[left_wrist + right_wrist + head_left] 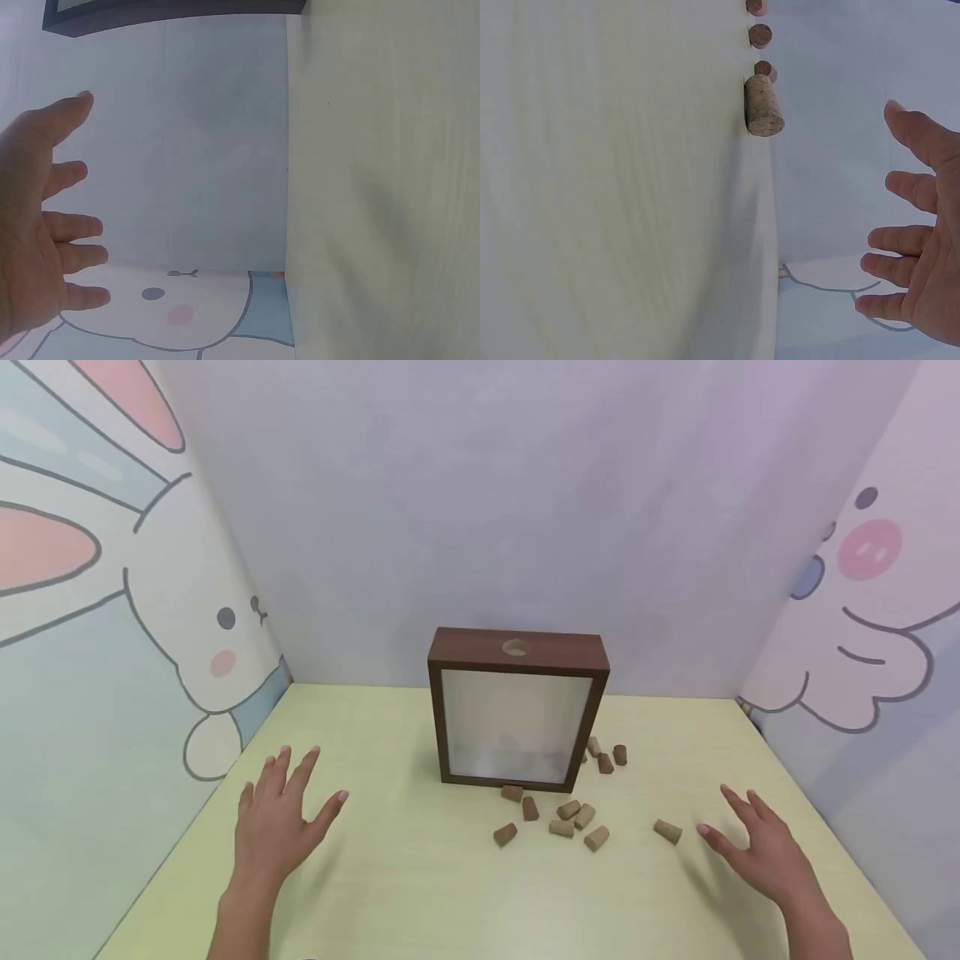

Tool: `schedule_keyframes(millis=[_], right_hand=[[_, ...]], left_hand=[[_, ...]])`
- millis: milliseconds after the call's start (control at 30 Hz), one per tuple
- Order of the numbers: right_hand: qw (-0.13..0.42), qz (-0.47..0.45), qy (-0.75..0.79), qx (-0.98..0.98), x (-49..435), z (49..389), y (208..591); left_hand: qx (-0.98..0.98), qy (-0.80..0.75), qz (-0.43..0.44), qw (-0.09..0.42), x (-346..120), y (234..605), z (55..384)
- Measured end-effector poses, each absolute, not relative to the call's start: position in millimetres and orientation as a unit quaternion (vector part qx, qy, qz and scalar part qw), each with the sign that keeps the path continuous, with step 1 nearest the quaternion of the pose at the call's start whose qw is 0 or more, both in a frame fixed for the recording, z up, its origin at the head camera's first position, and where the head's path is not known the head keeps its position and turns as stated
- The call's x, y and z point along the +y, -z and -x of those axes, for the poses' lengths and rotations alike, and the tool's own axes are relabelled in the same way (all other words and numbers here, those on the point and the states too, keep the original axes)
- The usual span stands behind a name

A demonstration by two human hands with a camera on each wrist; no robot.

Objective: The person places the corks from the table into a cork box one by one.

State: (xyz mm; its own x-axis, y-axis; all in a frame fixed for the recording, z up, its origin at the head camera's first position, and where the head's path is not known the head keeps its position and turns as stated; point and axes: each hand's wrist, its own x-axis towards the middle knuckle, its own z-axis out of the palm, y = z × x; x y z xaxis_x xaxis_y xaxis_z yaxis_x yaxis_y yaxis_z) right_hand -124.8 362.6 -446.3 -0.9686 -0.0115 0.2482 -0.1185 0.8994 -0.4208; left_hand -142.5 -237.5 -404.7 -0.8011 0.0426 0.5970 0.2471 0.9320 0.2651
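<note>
A dark brown wooden box frame point(517, 653) with a clear front pane and a round hole in its top stands upright on the table. Several corks, some tan and some darker brown, lie in front of it and to its right. One tan cork point(667, 831) sits apart from the others, nearest my right hand point(772, 852), which hovers over the table with fingers spread and nothing held. In the right wrist view the same cork point(763, 109) lies on its side. My left hand point(277, 827) is raised at the left, fingers spread, holding nothing; its thumb points toward the frame.
The pale yellow table point(397, 877) is bounded by a plain light back wall point(480, 510). A side panel with a cartoon rabbit point(195, 635) rises at the left, and one with a white cartoon animal point(862, 635) at the right.
</note>
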Motion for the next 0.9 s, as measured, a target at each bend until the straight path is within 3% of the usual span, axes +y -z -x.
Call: schedule_keyframes(millis=[167,400,567,900], right_hand=[[0.106,-0.032,-0.259,-0.959,364,120,447],[0.034,-0.029,-0.318,-0.947,363,117,447],[0.059,-0.018,-0.350,-0.935,361,124,449],[0.061,-0.003,-0.446,-0.893,361,134,462]], left_hand=[[-0.918,0.216,0.097,0.318,-230,404,148],[-0.909,0.281,0.099,0.290,-212,402,159],[-0.902,0.316,0.099,0.277,-202,396,164],[-0.860,0.369,0.145,0.322,-181,385,185]])
